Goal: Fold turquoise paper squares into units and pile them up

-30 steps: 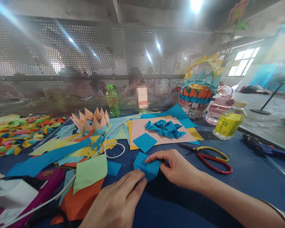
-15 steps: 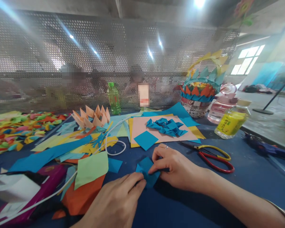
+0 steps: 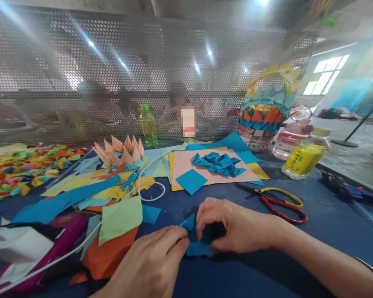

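Note:
A small square of blue paper (image 3: 198, 249), partly folded, lies on the dark blue table between my hands. My left hand (image 3: 157, 254) pinches its left edge, thumb and fingertips pressed together. With curved fingers, my right hand (image 3: 228, 225) grips the paper from the right: the fingertips rest on its face and the thumb is at its right edge. Some of the fold is hidden behind the fingers. Just beyond sits a flat blue paper square (image 3: 191, 181), near a cluster of folded blue paper pieces (image 3: 219, 164) on a pink sheet (image 3: 180, 159).
Scissors (image 3: 284, 203) with red and yellow handles lie right of my right hand. Further right stand a yellow-labelled bottle (image 3: 307, 157) and a paper basket (image 3: 257, 134). At left are paper scraps, a white cable (image 3: 164, 192) and a purple device (image 3: 62, 231).
The blue paper has turned and a flap now stands up near my left fingertips. My right hand has shifted slightly, its thumb moving down to the paper's right edge.

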A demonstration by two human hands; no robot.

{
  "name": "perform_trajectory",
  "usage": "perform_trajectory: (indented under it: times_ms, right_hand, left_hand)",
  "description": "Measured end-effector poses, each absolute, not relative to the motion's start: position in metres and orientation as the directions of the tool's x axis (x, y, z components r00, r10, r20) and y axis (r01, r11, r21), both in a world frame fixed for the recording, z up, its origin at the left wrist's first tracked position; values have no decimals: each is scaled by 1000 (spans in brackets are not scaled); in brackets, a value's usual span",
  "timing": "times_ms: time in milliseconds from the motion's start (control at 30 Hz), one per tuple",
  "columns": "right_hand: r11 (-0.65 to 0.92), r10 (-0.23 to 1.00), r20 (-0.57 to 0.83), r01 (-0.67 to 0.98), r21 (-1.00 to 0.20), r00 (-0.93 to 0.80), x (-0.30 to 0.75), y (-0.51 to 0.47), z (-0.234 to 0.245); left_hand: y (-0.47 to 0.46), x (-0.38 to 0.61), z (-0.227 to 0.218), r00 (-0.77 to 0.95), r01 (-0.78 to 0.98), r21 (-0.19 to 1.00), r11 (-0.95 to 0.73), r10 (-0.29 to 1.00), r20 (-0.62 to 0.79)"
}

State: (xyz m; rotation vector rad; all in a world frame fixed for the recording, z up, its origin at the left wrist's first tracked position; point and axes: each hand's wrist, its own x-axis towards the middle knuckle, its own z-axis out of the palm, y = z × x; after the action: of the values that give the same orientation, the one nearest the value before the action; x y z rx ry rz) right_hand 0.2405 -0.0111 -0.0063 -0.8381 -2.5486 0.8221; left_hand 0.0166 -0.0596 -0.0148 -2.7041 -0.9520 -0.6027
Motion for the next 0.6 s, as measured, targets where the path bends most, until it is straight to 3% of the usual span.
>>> perform_trajectory:
  times_ms: [400,600]
  right_hand:
    - [642,605,115,397,-656,-788,240,-7,-13]
    - [565,728,95,516,-644,-679,234,-11,-20]
  left_hand:
    - [-55,15,-17,725,543,-53,-838,436,532]
    - [-57,16,-15,695,555,-61,-830,422,581]
